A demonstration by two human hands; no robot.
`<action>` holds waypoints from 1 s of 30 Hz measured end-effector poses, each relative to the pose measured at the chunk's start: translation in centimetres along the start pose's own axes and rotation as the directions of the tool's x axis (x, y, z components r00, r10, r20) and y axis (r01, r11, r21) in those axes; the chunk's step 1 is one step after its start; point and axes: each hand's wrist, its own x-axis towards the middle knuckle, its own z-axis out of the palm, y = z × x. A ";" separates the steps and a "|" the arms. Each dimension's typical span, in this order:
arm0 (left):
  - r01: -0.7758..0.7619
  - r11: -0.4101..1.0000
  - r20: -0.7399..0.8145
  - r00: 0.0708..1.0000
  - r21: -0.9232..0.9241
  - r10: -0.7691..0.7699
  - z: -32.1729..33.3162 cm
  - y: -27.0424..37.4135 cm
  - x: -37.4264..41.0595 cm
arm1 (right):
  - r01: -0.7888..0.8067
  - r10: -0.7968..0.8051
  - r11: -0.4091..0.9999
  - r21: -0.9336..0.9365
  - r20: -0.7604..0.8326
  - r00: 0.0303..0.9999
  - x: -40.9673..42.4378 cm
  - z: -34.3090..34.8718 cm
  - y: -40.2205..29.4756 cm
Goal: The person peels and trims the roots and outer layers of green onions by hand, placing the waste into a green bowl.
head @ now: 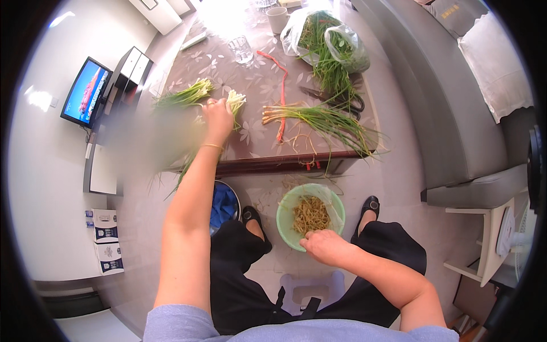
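My left hand grips a bunch of green stalks with pale root ends over the left part of the table. Beside it lies another bunch with pale ends. My right hand is at the near rim of a green plastic bin, its fingertips bent together; whether they pinch anything is not plain. Brown root trimmings fill the bin's bottom. Right of centre on the table, a bunch with brown root ends lies across a red strip. A blur hides part of the far left.
Black-handled scissors lie under loose greens near a plastic bag of green stalks. A drinking glass and a mug stand farther back. Below the table's edge, a basin with blue material is beside my foot. A grey sofa runs along the right.
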 end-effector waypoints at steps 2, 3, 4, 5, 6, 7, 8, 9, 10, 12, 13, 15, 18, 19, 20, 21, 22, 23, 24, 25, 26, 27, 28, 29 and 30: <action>0.017 1.000 0.021 1.000 -0.025 -0.017 -0.3 0.0 -0.4 | 0.018 -0.018 1.000 -0.017 -0.012 1.000 0.1 0.1 -0.1; -0.014 1.000 -0.041 0.999 -0.022 0.013 -0.8 0.1 -0.6 | 0.026 -0.026 0.999 -0.025 -0.016 1.000 0.1 0.2 -0.2; -0.043 0.999 -0.103 0.994 -0.014 0.041 -1.4 0.1 -0.9 | 0.016 -0.017 1.000 -0.025 -0.029 0.999 0.4 0.1 -0.2; -0.071 0.997 -0.164 0.984 -0.001 0.070 -2.2 -0.1 -1.4 | 0.010 -0.011 1.000 -0.024 -0.041 0.999 0.8 -0.2 -0.3; -0.097 0.993 -0.156 0.984 -0.072 0.085 -3.5 0.9 -2.2 | -0.017 0.016 1.000 -0.024 -0.045 0.999 0.9 -0.3 -0.1; -0.093 0.984 -0.122 0.990 -0.149 0.075 -5.0 1.8 -3.6 | -0.073 0.069 0.996 -0.046 -0.078 0.995 1.3 -0.2 0.1; -0.087 0.971 -0.093 0.993 -0.224 0.068 -6.6 2.9 -5.3 | -0.128 0.119 0.989 -0.070 -0.115 0.986 1.9 -0.1 0.2; -0.082 0.950 -0.068 0.996 -0.301 0.064 -8.0 4.1 -7.2 | -0.186 0.170 0.978 -0.096 -0.157 0.973 2.5 0.1 0.6; -0.118 0.908 -0.025 0.993 -0.403 0.118 -9.5 5.2 -9.6 | -0.190 0.150 0.977 -0.098 -0.321 0.935 3.0 1.2 1.3; -0.105 0.790 0.116 0.969 -0.604 0.217 -12.6 7.7 -15.0 | -0.190 0.152 0.980 -0.052 -0.407 0.900 3.8 3.6 3.7; -0.049 0.721 0.213 0.939 -0.691 0.268 -13.8 8.7 -17.3 | -0.186 0.154 0.982 -0.029 -0.446 0.882 3.9 4.5 4.8; 0.058 0.684 0.338 0.897 -0.728 0.284 -15.1 9.6 -20.8 | -0.183 0.154 0.981 -0.066 -0.308 0.939 3.4 5.5 5.4; 0.106 0.728 0.425 0.864 -0.677 0.270 -14.1 8.3 -22.8 | -0.189 0.180 0.981 -0.043 -0.158 0.971 2.7 4.9 4.8; 0.058 0.759 0.404 0.871 -0.649 0.279 -13.7 8.1 -23.0 | -0.130 0.134 0.991 0.033 -0.314 0.940 3.3 3.2 4.8; 0.011 0.792 0.388 0.876 -0.611 0.287 -13.4 7.6 -23.1 | -0.051 0.092 0.994 0.101 -0.466 0.880 4.3 1.5 4.9; -0.028 0.827 0.382 0.878 -0.562 0.289 -13.2 7.1 -23.4 | -0.022 0.097 0.991 0.134 -0.579 0.810 5.6 -0.7 5.3; -0.015 0.802 0.381 0.875 -0.597 0.299 -12.9 7.0 -23.2 | 0.010 0.105 0.987 0.162 -0.684 0.722 7.1 -3.5 5.8; 0.033 0.782 0.405 0.868 -0.622 0.286 -12.9 7.1 -22.7 | 0.033 0.071 0.993 0.113 -0.800 0.596 8.6 -7.0 5.4; 0.082 0.766 0.434 0.860 -0.638 0.269 -13.1 6.9 -22.3 | 0.001 0.067 0.997 0.081 -0.822 0.565 9.9 -10.2 5.0; 0.126 0.743 0.458 0.850 -0.658 0.261 -13.3 7.1 -22.0 | -0.022 0.074 0.997 0.073 -0.835 0.546 11.1 -12.9 5.3; 0.118 0.746 0.452 0.852 -0.656 0.263 -13.2 7.3 -21.8 | -0.064 0.038 0.998 0.006 -0.853 0.521 12.4 -15.2 6.1; 0.110 0.746 0.448 0.853 -0.657 0.269 -13.1 7.9 -21.8 | -0.094 -0.036 0.991 -0.096 -0.862 0.505 13.5 -16.8 8.1; 0.105 0.754 0.447 0.854 -0.649 0.266 -13.1 7.9 -21.9 | -0.165 0.047 0.985 -0.055 -0.828 0.559 14.6 -18.0 8.9; 0.101 0.747 0.439 0.857 -0.657 0.270 -12.9 8.0 -21.9 | -0.280 0.084 0.954 -0.109 -0.798 0.597 15.5 -18.8 10.1; 0.102 0.746 0.436 0.859 -0.658 0.268 -12.9 7.8 -22.1 | -0.356 0.104 0.920 -0.164 -0.774 0.625 16.4 -19.2 10.1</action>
